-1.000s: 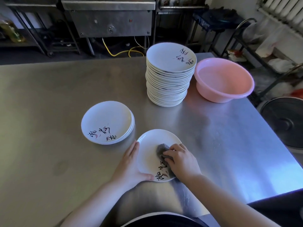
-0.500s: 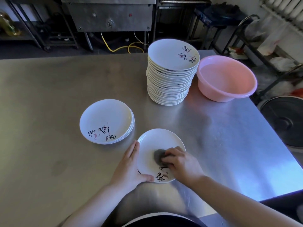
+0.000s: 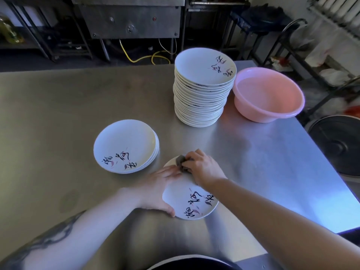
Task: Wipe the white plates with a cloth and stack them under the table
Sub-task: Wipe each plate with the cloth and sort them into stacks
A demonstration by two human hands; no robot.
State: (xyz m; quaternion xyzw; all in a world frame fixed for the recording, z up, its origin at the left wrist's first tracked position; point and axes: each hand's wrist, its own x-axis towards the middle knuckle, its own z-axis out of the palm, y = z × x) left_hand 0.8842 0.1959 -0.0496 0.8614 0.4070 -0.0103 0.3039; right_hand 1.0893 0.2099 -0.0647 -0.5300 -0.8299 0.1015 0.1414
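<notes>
A white plate [image 3: 185, 199] with dark brush lettering lies on the steel table [image 3: 58, 114] near its front edge. My left hand [image 3: 157, 190] lies along the plate's left rim, fingers flat on it and thumb hooked at the near edge. At the plate's far rim my right hand [image 3: 204, 168] grips a small grey cloth [image 3: 180, 161] and presses it down. A low pile of like plates [image 3: 124, 145] sits to the left. Behind stands a tall stack of plates [image 3: 202, 88].
A pink plastic basin [image 3: 268, 94] stands right of the tall stack, near the table's right edge. Beyond that edge are a dark round bin [image 3: 339, 147] and metal racks. Steel kitchen equipment and a yellow hose [image 3: 136, 59] lie behind the table.
My right hand has slid the cloth from the near lettered part of the plate up to its far rim. My left hand has stayed on the left rim.
</notes>
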